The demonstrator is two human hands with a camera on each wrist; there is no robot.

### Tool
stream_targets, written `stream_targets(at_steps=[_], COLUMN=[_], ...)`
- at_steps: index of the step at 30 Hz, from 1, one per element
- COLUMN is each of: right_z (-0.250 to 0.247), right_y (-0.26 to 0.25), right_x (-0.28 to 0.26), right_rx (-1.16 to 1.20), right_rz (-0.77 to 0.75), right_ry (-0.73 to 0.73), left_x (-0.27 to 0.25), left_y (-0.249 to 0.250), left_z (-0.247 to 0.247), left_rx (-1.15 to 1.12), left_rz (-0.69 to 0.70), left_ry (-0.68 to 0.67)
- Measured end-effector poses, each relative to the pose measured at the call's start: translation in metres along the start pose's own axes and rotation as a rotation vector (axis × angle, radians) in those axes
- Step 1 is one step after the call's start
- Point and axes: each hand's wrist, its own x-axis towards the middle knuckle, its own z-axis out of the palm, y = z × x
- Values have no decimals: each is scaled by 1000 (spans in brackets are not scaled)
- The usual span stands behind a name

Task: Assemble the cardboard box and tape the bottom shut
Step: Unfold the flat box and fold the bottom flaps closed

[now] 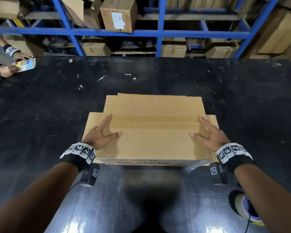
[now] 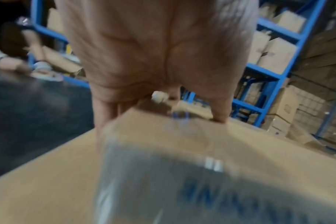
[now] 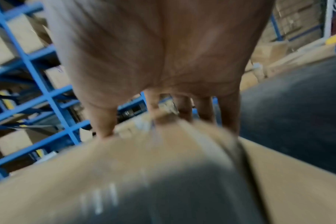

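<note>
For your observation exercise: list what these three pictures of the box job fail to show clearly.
- Cardboard box print: head view, upside down and cut off by its front edge; left wrist view, blurred.
- Left hand fingertips: wrist view, behind the box edge.
- Right hand fingertips: wrist view, motion blur.
- Tape roll: cut off by the forearm.

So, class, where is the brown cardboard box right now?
In the head view, the brown cardboard box sits centrally on the black table, between both hands.
</note>
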Motion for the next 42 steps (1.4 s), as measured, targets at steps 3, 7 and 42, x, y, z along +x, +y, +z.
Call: stream_targets(at_steps=[3, 7, 42], right_z=[18, 26, -84], right_y=[5, 2, -60], right_x=[-9, -11, 56], right_rx=[103, 114, -173], right_rz=[40, 38, -37], right_ry=[-23, 38, -142], left_x=[-15, -19, 41], left_y=[-9, -10, 44], left_z=[20, 26, -86], left_rx=[-149, -156, 66], left_rz=[14, 16, 32], left_ry=[62, 114, 69])
